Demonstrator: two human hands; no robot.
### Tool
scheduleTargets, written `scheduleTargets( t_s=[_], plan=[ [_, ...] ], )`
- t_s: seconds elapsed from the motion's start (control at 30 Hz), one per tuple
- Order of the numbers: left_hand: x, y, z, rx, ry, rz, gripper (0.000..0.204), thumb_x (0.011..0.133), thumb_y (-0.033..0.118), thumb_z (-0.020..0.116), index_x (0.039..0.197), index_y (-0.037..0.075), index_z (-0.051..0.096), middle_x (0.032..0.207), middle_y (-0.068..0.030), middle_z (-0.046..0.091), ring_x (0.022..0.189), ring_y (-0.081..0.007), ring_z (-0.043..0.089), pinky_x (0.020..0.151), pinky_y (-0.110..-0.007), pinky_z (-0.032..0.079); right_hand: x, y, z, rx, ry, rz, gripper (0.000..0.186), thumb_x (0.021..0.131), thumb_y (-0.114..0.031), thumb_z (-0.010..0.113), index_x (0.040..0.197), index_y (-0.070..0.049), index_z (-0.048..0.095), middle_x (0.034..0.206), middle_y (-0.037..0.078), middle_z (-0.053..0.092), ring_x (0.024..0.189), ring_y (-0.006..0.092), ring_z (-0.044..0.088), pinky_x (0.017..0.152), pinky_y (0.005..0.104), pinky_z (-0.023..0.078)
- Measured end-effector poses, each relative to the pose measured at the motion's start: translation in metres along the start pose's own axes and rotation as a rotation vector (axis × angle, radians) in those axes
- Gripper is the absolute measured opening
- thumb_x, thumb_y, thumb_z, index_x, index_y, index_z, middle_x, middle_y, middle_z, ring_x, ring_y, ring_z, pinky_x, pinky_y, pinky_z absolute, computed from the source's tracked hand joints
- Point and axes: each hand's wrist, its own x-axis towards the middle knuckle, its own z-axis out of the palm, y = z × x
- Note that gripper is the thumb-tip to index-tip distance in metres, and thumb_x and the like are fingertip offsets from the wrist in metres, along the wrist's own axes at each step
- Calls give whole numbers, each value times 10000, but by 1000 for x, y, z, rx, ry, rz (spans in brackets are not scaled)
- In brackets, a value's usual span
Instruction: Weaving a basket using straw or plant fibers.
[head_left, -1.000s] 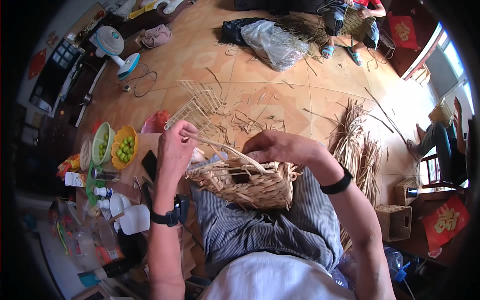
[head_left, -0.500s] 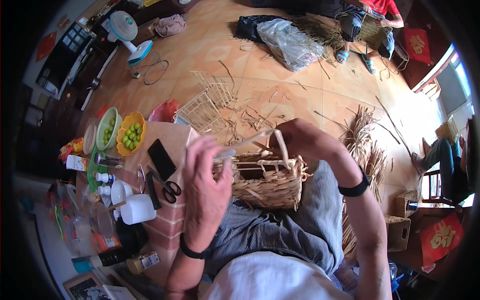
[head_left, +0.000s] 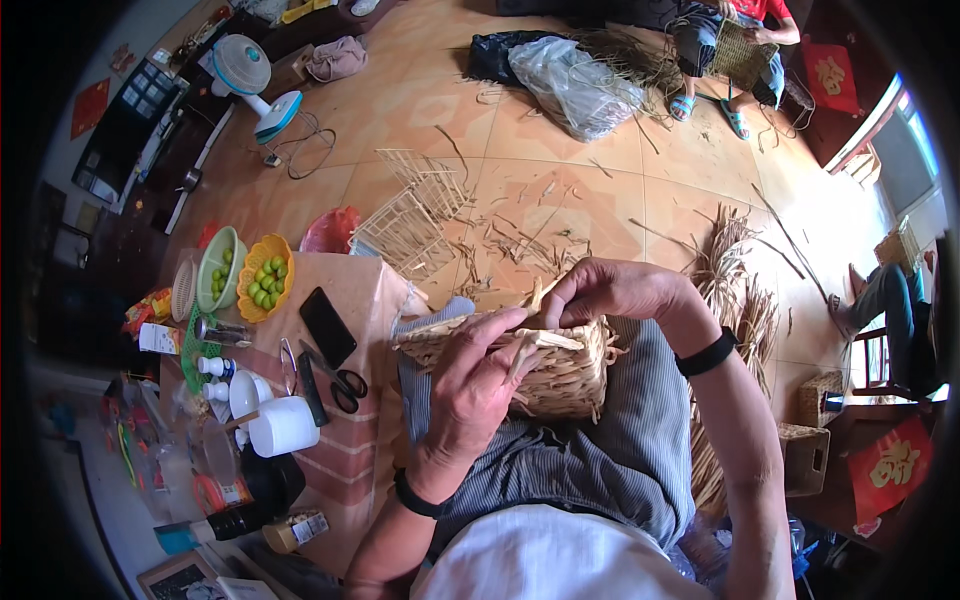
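The basket (head_left: 572, 390) sits on the lap (head_left: 560, 465), its long side running left to right. The left hand (head_left: 472, 392) is half open over its near side; the right hand (head_left: 622, 292) curls at the far rim, fingertips bunched. I can't tell what either grips. Scissors (head_left: 331, 371) lie to the left.

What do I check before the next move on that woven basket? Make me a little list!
1. Woven basket resting on the lap: ok, it sits on the striped trousers.
2. Left grip at the basket: ok, the fingers are by the near rim.
3. Right grip holding a strip: cannot tell, its fingertips are partly hidden.
4. Scissors out of the way: ok, they lie on the table to the left.
5. Spare straw close by: ok, bundles lie on the right.
6. Floor swept: not ok, scraps are scattered beyond the basket.
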Motion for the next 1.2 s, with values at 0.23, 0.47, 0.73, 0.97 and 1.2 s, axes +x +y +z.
scheduleTargets(
  t_s=[0.23, 0.47, 0.73, 0.97, 1.2],
  plan=[
    [5, 4, 0, 98, 15, 33, 274, 760, -34, 875, 1006, 18, 768, 1285, -117, 715, 1172, -330, 702, 983, -401, 595, 12, 4, 2, 81, -114, 3, 189, 1000, -52, 691, 1168, 8, 754, 1049, 10, 763, 1025, 85, 660, 951, 249, 515],
    [11, 5, -2, -112, -24, -3, 229, 732, -49, 853, 878, 26, 694, 1198, -104, 703, 1176, -324, 686, 1067, -475, 523, 14, 1, 21, 155, 60, -76, 191, 1052, -148, 674, 1150, 5, 733, 1051, 13, 756, 1012, 87, 664, 939, 251, 526],
    [-3, 21, -52, -367, -161, -166, 250, 931, 225, 814, 918, 56, 630, 955, -118, 708, 850, -323, 707, 776, -401, 555, 3, 10, 64, 81, 708, -134, 524, 1116, -443, 552, 867, -10, 708, 741, -33, 652, 709, 49, 579, 668, 239, 481],
    [-24, -26, -60, -63, -230, -412, 229, 979, 198, 748, 941, 33, 594, 750, -177, 669, 703, -393, 691, 608, -447, 503, 6, 22, 72, -49, 826, -303, 479, 1102, -391, 599, 808, -21, 685, 693, -44, 583, 675, 41, 490, 631, 250, 423],
    [-15, -14, -68, -18, -142, -566, 235, 930, 174, 786, 897, 11, 621, 792, -132, 687, 727, -310, 671, 698, -399, 525, -28, 30, 77, 189, 611, -360, 249, 1013, -269, 743, 1031, -31, 672, 972, -32, 640, 920, 54, 579, 858, 247, 480]
  ],
)
